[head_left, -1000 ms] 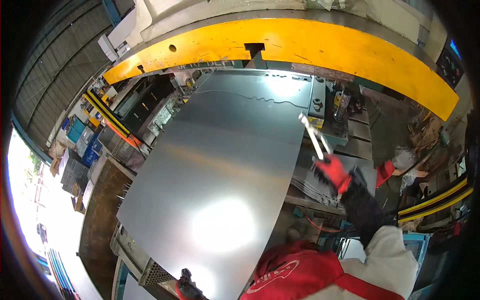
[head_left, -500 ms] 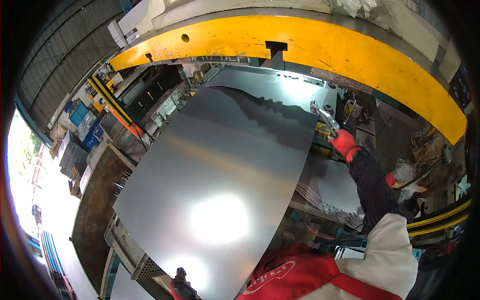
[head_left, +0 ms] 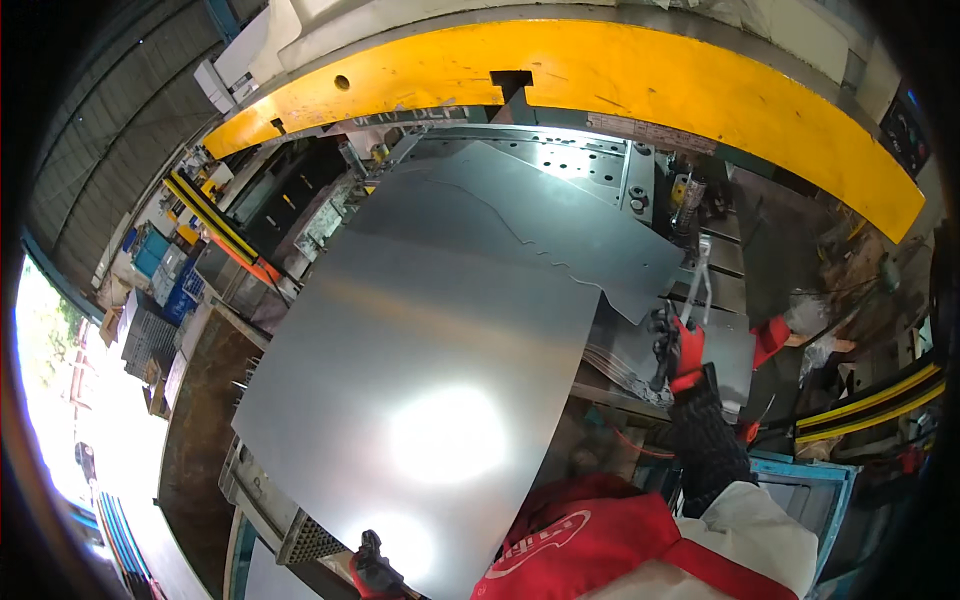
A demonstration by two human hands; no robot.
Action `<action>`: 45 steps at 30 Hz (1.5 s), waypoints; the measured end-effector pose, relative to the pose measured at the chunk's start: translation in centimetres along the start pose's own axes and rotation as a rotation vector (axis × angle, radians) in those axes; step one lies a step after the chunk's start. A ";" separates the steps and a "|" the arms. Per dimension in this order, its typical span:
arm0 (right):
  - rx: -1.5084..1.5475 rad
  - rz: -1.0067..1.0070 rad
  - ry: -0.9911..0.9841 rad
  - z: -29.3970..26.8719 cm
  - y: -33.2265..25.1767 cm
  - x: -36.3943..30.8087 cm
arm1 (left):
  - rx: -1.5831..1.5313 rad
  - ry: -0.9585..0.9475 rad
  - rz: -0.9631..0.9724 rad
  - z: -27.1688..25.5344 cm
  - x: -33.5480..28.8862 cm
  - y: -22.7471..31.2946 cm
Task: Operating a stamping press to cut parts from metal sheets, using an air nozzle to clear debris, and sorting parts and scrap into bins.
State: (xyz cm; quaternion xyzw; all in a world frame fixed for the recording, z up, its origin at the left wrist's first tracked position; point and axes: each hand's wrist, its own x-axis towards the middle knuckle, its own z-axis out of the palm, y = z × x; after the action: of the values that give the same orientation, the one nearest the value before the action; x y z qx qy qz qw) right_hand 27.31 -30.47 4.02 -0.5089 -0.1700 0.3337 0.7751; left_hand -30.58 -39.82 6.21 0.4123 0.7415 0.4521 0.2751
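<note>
A large grey metal sheet (head_left: pixel 400 330) lies tilted before me. My left hand (head_left: pixel 380 570), in a red and black glove, is closed on its near edge, thumb on top. At its far end lies a smaller metal piece (head_left: pixel 590 235) with a wavy edge, skewed to the right. My right hand (head_left: pixel 684 350), also gloved, is beside that piece's right corner. It holds a pair of metal pliers (head_left: pixel 704 275), jaws pointing away from me. Its black fingers are partly blurred, and whether they touch the piece I cannot tell.
A yellow machine beam (head_left: pixel 420 75) spans the far side above a perforated bed (head_left: pixel 570 155). Stacked wavy-edged sheets (head_left: pixel 625 370) lie at the right. A red item (head_left: pixel 770 340), unclear in kind, is beyond my right hand. Yellow-black posts (head_left: pixel 215 225) stand at the left.
The wavy-edged piece has swung right and nearer, baring the perforated bed. My right hand and the pliers have come nearer to me. My left hand stays on the sheet's near edge.
</note>
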 end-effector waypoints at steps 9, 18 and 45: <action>-0.532 -0.388 0.067 -0.2 3.8 0.6 | -0.591 -0.103 0.110 -1.4 1.6 -8.6; 0.326 -0.040 -0.124 -4.4 2.1 -0.4 | -0.523 -0.024 -0.236 -3.0 1.2 -9.1; 0.007 -0.240 0.373 -15.2 -17.2 -39.0 | -0.790 -0.405 -0.156 -0.6 1.9 0.6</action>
State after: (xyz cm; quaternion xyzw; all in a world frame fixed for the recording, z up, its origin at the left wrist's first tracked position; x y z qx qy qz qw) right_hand 14.37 -72.09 16.09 -0.5353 -0.0821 0.1397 0.8290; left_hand -31.73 -38.29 6.95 0.2987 0.4720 0.5887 0.5843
